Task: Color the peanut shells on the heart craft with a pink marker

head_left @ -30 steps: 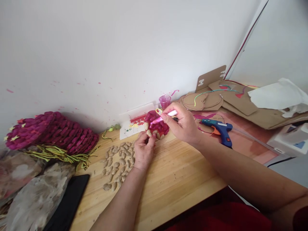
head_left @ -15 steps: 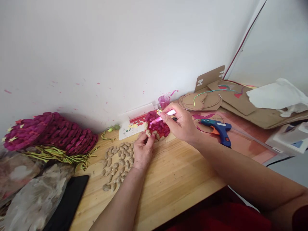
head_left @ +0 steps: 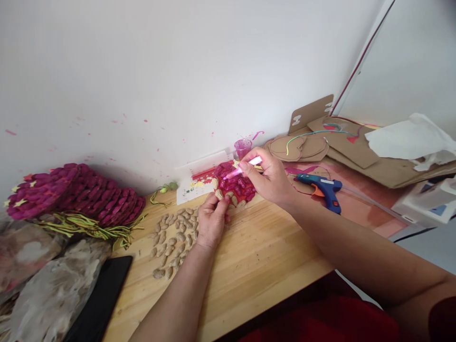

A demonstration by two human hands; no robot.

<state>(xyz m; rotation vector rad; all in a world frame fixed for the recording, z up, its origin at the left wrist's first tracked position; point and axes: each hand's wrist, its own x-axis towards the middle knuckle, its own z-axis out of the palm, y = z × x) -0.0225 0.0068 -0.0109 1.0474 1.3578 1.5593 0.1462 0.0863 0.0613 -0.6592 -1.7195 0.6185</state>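
Note:
My right hand (head_left: 269, 178) is closed around a white brush (head_left: 251, 162) with a pink tip, which meets the surface of a peanut-covered piece (head_left: 237, 186). Most peanuts on that piece are glossy magenta; several along its left and lower edges are plain tan. My left hand (head_left: 213, 221) grips the piece's lower left edge between thumb and fingers. Behind my right hand stands a clear cup (head_left: 243, 148) stained pink. Loose tan peanuts (head_left: 178, 237) lie spread on the wooden table (head_left: 260, 256) left of my left hand.
Stacked magenta peanut pieces (head_left: 96, 192) with green strings lie at the left, near plastic bags (head_left: 60, 289) and a black flat object (head_left: 103, 294). White paper (head_left: 185, 192) holds small stars. A blue glue gun (head_left: 326, 187) and cardboard (head_left: 366, 159) are at the right.
The peanut piece has tilted and shows more of its magenta surface. The brush tip has shifted slightly right and down along it. My left hand keeps its grip.

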